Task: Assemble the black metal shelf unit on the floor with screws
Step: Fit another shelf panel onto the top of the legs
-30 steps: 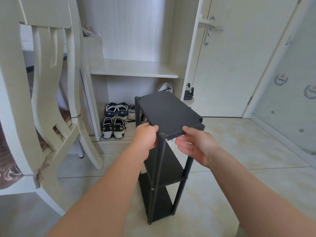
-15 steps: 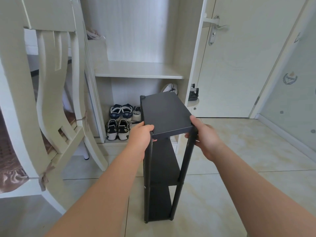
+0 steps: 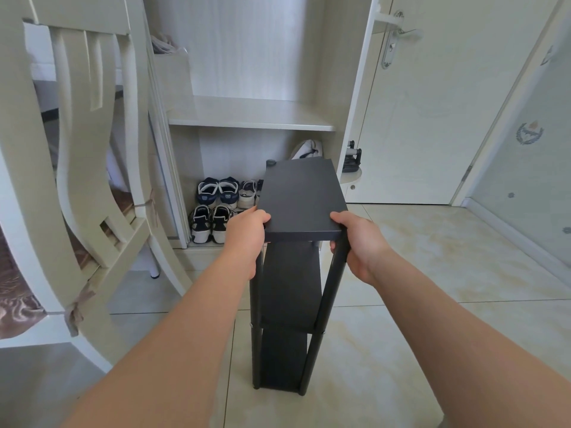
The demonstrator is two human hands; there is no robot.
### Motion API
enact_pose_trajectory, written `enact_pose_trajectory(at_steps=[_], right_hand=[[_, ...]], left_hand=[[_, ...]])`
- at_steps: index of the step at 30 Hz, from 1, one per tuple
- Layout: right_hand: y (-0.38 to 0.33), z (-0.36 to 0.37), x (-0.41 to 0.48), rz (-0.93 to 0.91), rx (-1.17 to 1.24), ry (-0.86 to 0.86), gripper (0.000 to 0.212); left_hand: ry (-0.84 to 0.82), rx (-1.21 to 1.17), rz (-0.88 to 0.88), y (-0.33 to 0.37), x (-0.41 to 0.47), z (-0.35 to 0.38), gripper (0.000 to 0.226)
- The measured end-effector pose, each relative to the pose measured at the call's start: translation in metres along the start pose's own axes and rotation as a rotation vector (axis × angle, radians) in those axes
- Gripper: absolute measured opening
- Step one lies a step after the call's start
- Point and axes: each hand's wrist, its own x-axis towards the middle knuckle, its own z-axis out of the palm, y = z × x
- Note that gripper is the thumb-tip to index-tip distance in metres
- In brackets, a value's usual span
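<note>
Both hands grip the upright black shelf (image 3: pixel 301 199) at its near top corners.
It stands on the tiled floor (image 3: pixel 401 304) before the open wardrobe (image 3: pixel 247 115), shoes (image 3: pixel 216 208) behind, a chair (image 3: pixel 92 149) at left; left hand (image 3: pixel 245 233) curls round the near-left corner; right hand (image 3: pixel 360 242) wraps the near-right post, fingers pressed together.

Pale marbled floor tiles (image 3: pixel 432 273) are spreading across the room, taking soft, even light. An open cream cabinet (image 3: pixel 247 115) is standing at the back, and pairs of shoes (image 3: pixel 216 205) are sitting in two rows on the left part of its bottom board. A white door (image 3: pixel 432 125) with a silver lever handle (image 3: pixel 401 35) is standing just right of it. A frosted glass panel (image 3: pixel 531 156) is running along the right. A cream wooden chair (image 3: pixel 92 156) is filling the left side, with a brown satin cushion (image 3: pixel 18 304) tied on.
</note>
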Motion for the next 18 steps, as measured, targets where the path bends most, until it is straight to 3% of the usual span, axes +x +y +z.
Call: enact_pose_trajectory(at_steps=[18], right_hand=[[0.0033,-0.0065,0.0079,0.108,-0.062,0.100,0.009]], left_hand=[[-0.009,0.109,0.090,-0.0029,-0.0016,0.0011,0.039]])
